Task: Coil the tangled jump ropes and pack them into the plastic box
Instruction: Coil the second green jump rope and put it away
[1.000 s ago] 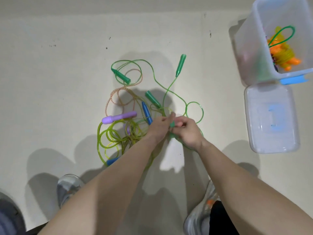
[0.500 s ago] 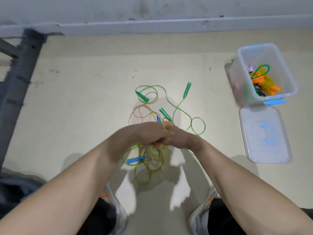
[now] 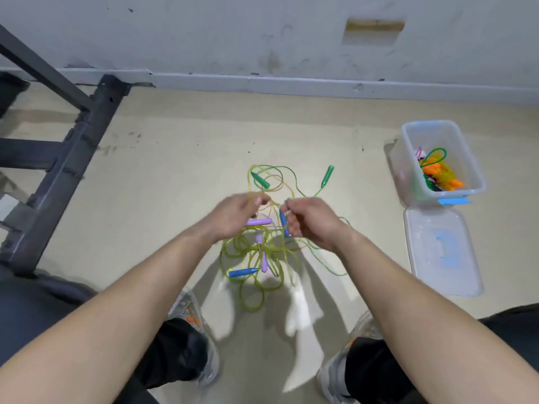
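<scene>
The tangled jump ropes are heaped on the floor at the centre of view and are gripped at their 12 o'clock edge. A yellow-green strand appears to be pinched by the curled fingers of the left hand, though this is softened by blur. A strand beside the blue handle is pinched by the right hand. One cord is best chosen and followed to its handle, with loops eased apart rather than tugged, lest knots be tightened. The partly filled plastic box is found at 2 o'clock, and its lid at 3 o'clock.

No readable text or labels anywhere
</scene>
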`<state>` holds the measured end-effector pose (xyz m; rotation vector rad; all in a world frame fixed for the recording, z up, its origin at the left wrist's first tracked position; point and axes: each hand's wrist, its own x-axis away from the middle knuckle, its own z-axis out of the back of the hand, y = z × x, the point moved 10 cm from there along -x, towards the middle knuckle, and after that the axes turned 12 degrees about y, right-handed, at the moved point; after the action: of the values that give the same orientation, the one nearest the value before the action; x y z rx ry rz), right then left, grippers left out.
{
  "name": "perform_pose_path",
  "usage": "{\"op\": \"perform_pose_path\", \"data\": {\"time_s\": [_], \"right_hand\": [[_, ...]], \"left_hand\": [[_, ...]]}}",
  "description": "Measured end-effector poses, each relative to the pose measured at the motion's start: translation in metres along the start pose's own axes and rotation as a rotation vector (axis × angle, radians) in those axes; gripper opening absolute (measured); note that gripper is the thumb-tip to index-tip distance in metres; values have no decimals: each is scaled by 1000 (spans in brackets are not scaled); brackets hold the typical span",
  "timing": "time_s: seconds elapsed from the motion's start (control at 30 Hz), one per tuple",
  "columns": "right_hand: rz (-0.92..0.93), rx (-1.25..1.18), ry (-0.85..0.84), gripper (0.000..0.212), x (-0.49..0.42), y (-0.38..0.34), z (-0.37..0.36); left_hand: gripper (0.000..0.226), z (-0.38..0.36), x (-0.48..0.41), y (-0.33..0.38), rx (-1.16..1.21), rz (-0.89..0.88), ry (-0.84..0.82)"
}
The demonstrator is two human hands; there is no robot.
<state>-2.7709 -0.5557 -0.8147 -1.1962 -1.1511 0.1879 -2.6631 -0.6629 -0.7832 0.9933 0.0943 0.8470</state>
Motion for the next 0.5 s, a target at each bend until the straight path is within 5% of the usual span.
{"op": "perform_pose_path", "data": {"time_s": [0.2,0.4,0.5], "right_hand": [[128,-336,114,23,23,-98,23],[254,-464,403,23,27,-132,88],[248,-338,472,23,27,-122,98]], "left_hand": [[40,-82,33,29,353,83,-277],[38,-45,26,10,84,14,34],[40,-33,26,41,336,67,-15]]}}
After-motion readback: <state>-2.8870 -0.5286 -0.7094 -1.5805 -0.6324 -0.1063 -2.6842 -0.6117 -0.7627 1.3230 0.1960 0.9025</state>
